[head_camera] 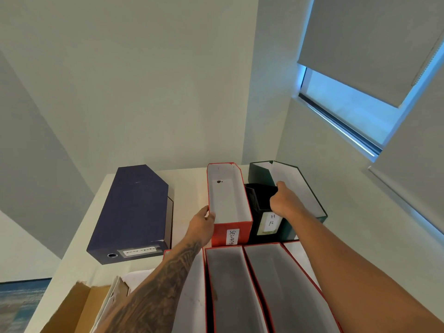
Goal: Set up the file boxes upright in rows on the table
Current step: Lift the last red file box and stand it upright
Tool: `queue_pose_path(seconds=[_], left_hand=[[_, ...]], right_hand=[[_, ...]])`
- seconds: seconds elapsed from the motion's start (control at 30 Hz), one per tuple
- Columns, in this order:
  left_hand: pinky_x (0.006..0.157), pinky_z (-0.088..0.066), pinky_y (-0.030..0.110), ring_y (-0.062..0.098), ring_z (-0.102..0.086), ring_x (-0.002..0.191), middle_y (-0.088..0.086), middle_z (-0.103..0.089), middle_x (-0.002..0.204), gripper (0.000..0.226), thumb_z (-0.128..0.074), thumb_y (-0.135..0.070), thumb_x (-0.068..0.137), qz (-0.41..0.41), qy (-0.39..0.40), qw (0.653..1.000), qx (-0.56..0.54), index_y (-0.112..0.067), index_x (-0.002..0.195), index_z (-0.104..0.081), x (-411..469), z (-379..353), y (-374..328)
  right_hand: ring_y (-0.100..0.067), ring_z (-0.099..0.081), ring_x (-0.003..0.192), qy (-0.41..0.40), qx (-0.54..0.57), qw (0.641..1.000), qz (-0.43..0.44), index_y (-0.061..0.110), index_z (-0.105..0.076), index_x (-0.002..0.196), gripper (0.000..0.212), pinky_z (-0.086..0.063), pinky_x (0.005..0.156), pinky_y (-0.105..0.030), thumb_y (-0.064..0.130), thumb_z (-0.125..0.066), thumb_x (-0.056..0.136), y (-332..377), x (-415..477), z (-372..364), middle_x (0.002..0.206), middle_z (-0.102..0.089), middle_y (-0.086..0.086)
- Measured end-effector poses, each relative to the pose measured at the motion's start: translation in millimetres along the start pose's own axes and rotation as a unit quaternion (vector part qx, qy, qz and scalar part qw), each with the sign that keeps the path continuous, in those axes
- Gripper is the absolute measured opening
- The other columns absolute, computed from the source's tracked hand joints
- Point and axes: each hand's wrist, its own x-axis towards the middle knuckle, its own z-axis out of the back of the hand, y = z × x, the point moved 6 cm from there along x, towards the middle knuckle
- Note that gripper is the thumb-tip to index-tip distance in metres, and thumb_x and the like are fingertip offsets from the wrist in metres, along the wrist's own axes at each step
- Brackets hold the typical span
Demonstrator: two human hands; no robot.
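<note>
Red file box label: "SECURITY". Dark green file box label: "HR". Navy box label unreadable.

red SECURITY box upright, open | black HR box upright beside it; green box rightmost | navy box lying flat, left | red boxes upright, near row

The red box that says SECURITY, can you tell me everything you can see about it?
The red SECURITY box looks like cardboard, red outside and white inside, with an open top and a small dark spot on its inner wall. It stands upright on the white table, a handwritten label on its near end. The left hand grips its left edge. A dark green HR box stands right beside it.
</note>
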Motion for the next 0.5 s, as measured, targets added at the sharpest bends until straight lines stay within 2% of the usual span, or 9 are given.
queue_pose_path(seconds=[0.07, 0.17, 0.3, 0.4, 0.43, 0.5], left_hand=[[0.083, -0.06, 0.037, 0.024, -0.057, 0.117, 0.004, -0.053, 0.143, 0.052, -0.042, -0.039, 0.105, 0.002, 0.0, 1.0, -0.005, -0.021, 0.154, -0.033, -0.4, -3.9, 0.0], [0.088, -0.06, 0.041, 0.023, -0.059, 0.115, 0.004, -0.053, 0.144, 0.055, -0.043, -0.042, 0.104, -0.004, 0.003, 1.0, 0.001, -0.022, 0.155, -0.032, -1.8, -7.1, -2.8], [0.075, -0.057, 0.029, 0.019, -0.059, 0.112, 0.004, -0.055, 0.141, 0.057, -0.043, -0.043, 0.104, -0.013, 0.023, 1.0, 0.006, -0.021, 0.155, -0.031, -5.7, -3.8, -2.9], [0.09, -0.051, 0.026, 0.02, -0.054, 0.124, 0.004, -0.048, 0.15, 0.062, -0.043, -0.049, 0.103, -0.036, 0.02, 0.997, 0.059, -0.019, 0.156, -0.031, -8.8, 12.6, -2.7], [0.09, -0.048, 0.024, 0.02, -0.052, 0.125, 0.002, -0.046, 0.152, 0.062, -0.042, -0.049, 0.103, -0.044, 0.009, 0.996, 0.074, -0.019, 0.156, -0.032, -11.1, 22.5, -2.7], [0.1, -0.044, 0.029, 0.021, -0.051, 0.13, 0.001, -0.047, 0.151, 0.061, -0.043, -0.051, 0.102, -0.058, -0.022, 0.993, 0.1, -0.018, 0.153, -0.038, -10.7, 47.3, 2.1]], right_hand=[[-0.031, -0.061, 0.111, -0.005, 0.012, 1.0, -0.001, 0.018, -0.028, 0.153, 0.059, -0.052, 0.086, -0.04, 0.007, -0.047, 0.099, 0.3, 0.6, -0.9, 0.136, -0.055, -0.015], [-0.03, -0.062, 0.11, -0.014, 0.03, 0.999, -0.003, 0.02, -0.029, 0.152, 0.057, -0.053, 0.084, -0.039, 0.016, -0.051, 0.099, -2.4, 1.3, -3.0, 0.136, -0.056, -0.013], [-0.032, -0.061, 0.116, -0.017, -0.037, 0.999, 0.004, 0.019, -0.033, 0.149, 0.056, -0.054, 0.092, -0.046, 0.04, -0.051, 0.101, -0.4, 0.7, -2.9, 0.136, -0.057, -0.012], [-0.032, -0.048, 0.131, -0.08, -0.165, 0.981, 0.066, 0.016, -0.043, 0.146, 0.057, -0.046, 0.1, -0.047, 0.047, -0.051, 0.1, 18.7, -1.4, 5.0, 0.147, -0.049, -0.01], [-0.031, -0.045, 0.133, -0.106, -0.185, 0.972, 0.099, 0.015, -0.046, 0.145, 0.055, -0.044, 0.104, -0.047, 0.047, -0.052, 0.1, 30.3, -4.6, 6.6, 0.147, -0.048, -0.009], [-0.03, -0.044, 0.134, -0.145, -0.177, 0.959, 0.166, 0.015, -0.055, 0.138, 0.049, -0.041, 0.108, -0.047, 0.045, -0.053, 0.099, 60.9, -17.2, 5.3, 0.145, -0.051, -0.008]])
